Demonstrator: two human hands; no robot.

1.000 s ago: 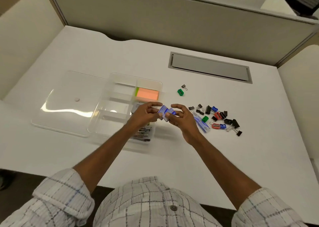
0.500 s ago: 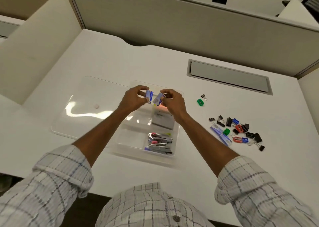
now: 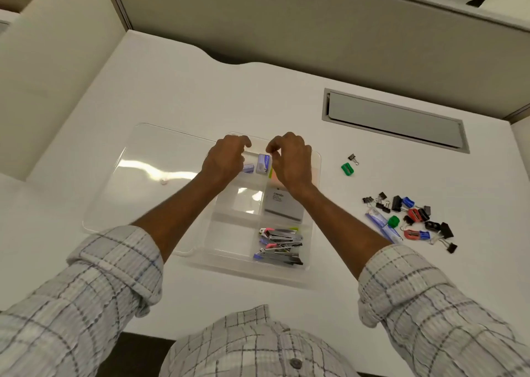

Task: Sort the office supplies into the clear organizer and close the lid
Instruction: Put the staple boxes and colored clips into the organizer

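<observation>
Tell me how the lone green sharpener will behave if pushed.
The green sharpener is probably light and rigid: small moulded plastic. Lying flat, it should slide on the smooth desk, not roll. Pushed away, it may bump the binder clip beside it.

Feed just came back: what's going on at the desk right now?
A person is filling the clear organizer. The left hand and right hand hover over its far-left compartment at two small blue boxes; whether they grip them is unclear. Staplers lie in the near-right compartment. The lid lies off to the left; binder clips and sharpeners wait on the desk.
</observation>
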